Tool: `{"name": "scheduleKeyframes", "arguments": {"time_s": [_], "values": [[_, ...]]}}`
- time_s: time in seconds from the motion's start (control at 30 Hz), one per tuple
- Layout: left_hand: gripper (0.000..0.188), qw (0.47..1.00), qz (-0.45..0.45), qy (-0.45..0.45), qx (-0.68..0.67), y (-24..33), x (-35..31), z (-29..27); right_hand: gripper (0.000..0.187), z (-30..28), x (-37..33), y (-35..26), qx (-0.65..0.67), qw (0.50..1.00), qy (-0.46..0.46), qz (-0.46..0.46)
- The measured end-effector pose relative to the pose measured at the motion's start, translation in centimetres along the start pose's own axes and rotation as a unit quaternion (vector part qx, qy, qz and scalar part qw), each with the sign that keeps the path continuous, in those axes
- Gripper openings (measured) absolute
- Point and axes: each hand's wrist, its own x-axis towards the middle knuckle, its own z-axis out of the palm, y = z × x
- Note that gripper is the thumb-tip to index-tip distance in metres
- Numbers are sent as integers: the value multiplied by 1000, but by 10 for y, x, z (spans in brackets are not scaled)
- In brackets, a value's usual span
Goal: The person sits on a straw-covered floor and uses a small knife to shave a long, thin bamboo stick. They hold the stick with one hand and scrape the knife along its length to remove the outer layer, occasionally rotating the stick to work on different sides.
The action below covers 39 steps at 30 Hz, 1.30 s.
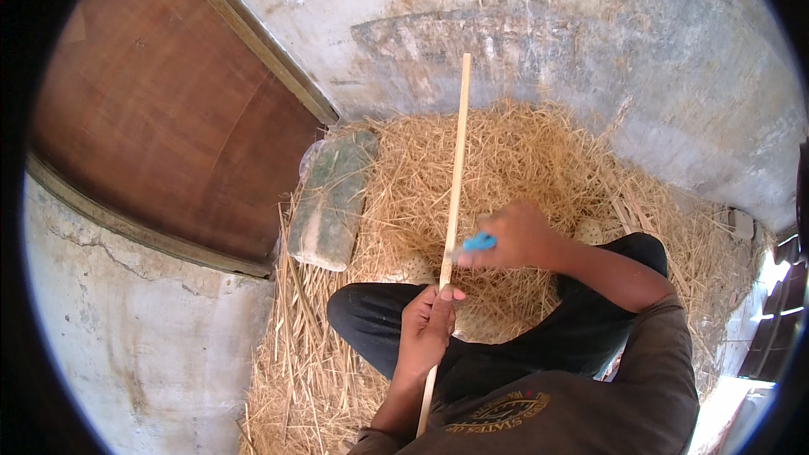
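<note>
A long, thin, pale bamboo strip point(459, 152) runs up from my lap past my knees, leaning away toward the wall. My left hand point(428, 320) is closed around its lower part, the thumb lying along the strip. Just above that grip, my right hand point(510, 236) is closed on a small blue-handled knife point(479, 242). Its greyish blade meets the strip and is smeared by motion, so its exact shape is hard to make out. Both my legs are folded in dark trousers, with the strip passing between my knees.
Dry shavings point(506, 152) lie heaped in front of me and along both sides. A greenish-grey stone block point(333, 202) rests among them at the left. Beyond it is a brown wooden door panel point(185, 109) in a frame. A stained plaster wall point(590, 42) closes off the far side.
</note>
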Motion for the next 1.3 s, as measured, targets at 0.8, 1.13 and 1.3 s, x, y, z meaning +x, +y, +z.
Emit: {"name": "scheduleKeyframes", "arguments": {"time_s": [0.8, 1.13, 1.3], "values": [[26, 1000, -4, -12, -2, -1, -10, 6, 72, 7, 8, 9, -25, 983, 141, -117], [27, 1000, -2, -7, 13, -4, -9, 5, 75, 8, 13, 15, -61, 968, 188, -157], [25, 998, -34, -52, 0, -12, -35, 11, 73, -12, 40, 79, 15, 980, 71, 185]]}}
